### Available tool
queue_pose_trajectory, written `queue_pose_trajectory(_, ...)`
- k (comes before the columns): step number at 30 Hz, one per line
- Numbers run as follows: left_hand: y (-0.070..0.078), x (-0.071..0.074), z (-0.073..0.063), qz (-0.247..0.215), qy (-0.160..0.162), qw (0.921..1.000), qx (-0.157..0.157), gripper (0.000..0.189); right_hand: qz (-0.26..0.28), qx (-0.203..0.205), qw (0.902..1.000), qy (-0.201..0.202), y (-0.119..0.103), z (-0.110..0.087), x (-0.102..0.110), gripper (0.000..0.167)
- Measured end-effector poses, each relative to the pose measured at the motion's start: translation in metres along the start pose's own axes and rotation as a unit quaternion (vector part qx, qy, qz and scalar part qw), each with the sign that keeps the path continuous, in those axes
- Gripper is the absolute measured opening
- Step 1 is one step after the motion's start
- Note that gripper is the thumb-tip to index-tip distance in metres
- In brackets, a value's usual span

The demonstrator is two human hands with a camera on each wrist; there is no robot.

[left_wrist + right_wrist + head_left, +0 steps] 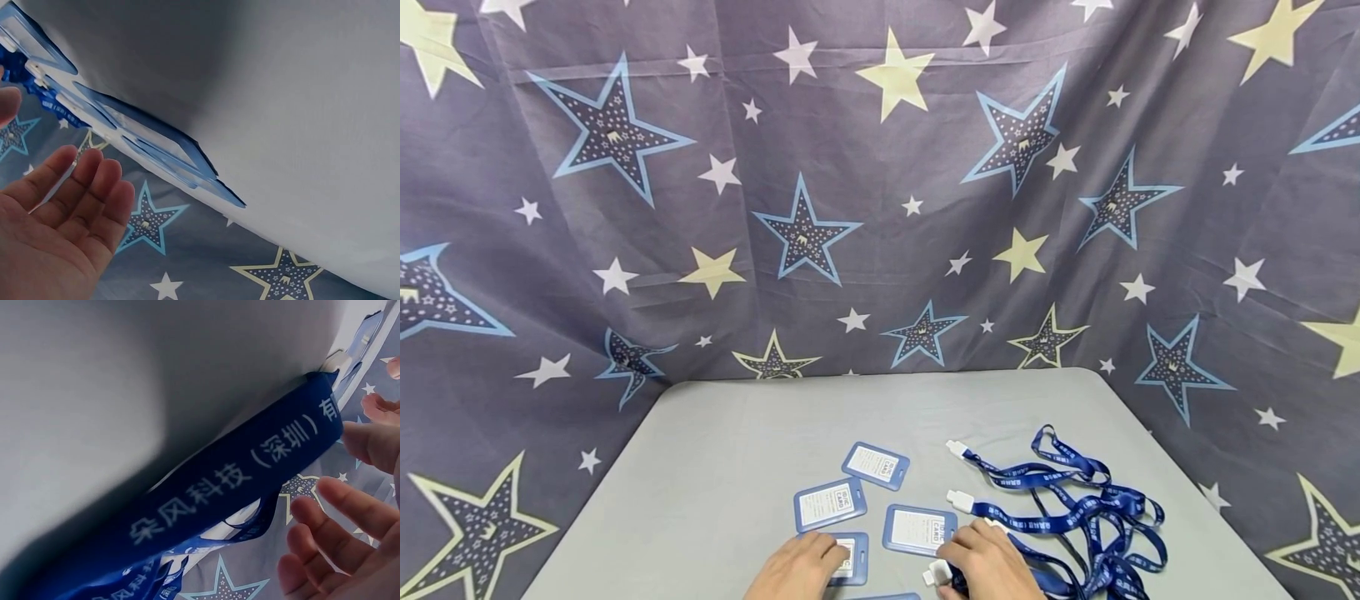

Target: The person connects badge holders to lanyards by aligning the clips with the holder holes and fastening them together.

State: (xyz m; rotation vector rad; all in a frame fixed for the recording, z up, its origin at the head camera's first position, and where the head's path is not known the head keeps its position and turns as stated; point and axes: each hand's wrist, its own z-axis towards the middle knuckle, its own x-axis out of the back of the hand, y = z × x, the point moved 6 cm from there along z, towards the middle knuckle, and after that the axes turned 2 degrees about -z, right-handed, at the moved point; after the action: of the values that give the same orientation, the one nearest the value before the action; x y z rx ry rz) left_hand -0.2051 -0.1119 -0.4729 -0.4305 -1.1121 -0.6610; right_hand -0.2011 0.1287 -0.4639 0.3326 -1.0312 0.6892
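My left hand point(799, 568) hovers over a blue card holder point(859, 560) near the front edge, partly covering it. In the left wrist view its fingers point(94, 181) are relaxed and slightly bent, with nothing between them. My right hand point(992, 560) is beside the white clip point(937, 573) of a navy lanyard, its fingertips overlapping another card holder point(917, 530). The right wrist view shows the lanyard strap point(231, 469) with white printed characters, the thumb point(372, 444) right at its edge. The other right-hand fingers point(331, 531) are spread, loosely bent.
Two more card holders, one upper point(876, 465) and one at left point(830, 504), lie flat on the grey table point(715, 467). Several navy lanyards point(1105, 508) lie tangled at right, white clips facing left. A star-patterned curtain point(880, 167) hangs behind the table.
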Motion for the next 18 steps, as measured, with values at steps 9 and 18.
queue_pose_trajectory(9,-0.007,0.000,-0.002,-0.038,-0.043,0.9975,0.040,0.073,-0.016,-0.008,0.9995,-0.028,0.000,0.003,-0.003,0.028)
queue_pose_trajectory(18,-0.011,0.001,-0.004,-0.055,-0.043,0.9963,0.050,0.051,-0.018,-0.012,0.9983,-0.053,0.001,0.007,-0.007,0.025)
